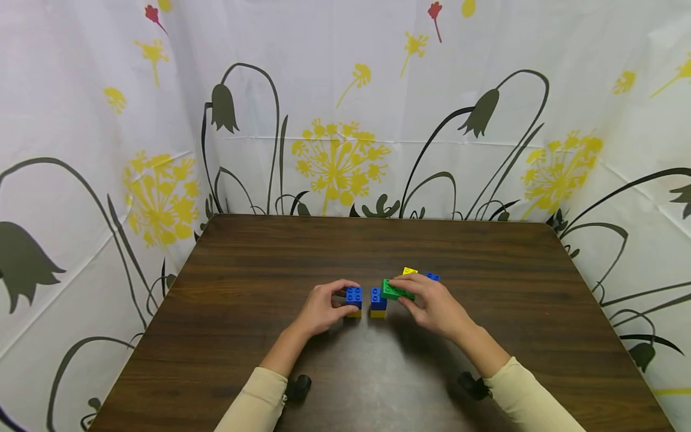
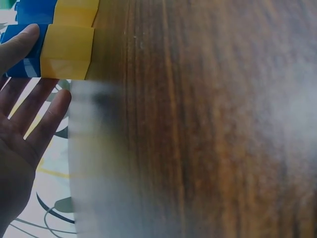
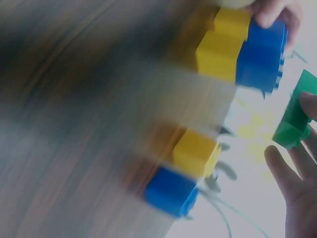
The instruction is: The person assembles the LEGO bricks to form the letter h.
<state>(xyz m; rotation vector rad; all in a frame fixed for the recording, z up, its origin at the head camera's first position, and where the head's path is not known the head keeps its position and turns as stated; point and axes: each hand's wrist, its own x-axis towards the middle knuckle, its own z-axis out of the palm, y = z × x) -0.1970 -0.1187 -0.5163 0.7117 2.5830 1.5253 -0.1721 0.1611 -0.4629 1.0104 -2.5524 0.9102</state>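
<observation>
Two small stacks stand side by side, each a blue toy brick on a yellow one. My left hand (image 1: 320,309) grips the left stack's blue brick (image 1: 353,294) between thumb and fingers, above its yellow brick (image 1: 354,314). A narrow gap to the right is the other blue brick (image 1: 375,297), on a yellow brick (image 1: 378,314). My right hand (image 1: 436,303) pinches a green brick (image 3: 293,114) off the table, close by the right stack's top. In the left wrist view the left thumb (image 2: 22,42) lies on a blue brick's side.
Beyond the right hand, a loose yellow brick (image 1: 409,271) and a loose blue brick (image 1: 433,276) sit on the brown wooden table (image 1: 259,252), partly hidden by that hand. A flower-patterned curtain (image 1: 345,90) hangs behind the table's far edge.
</observation>
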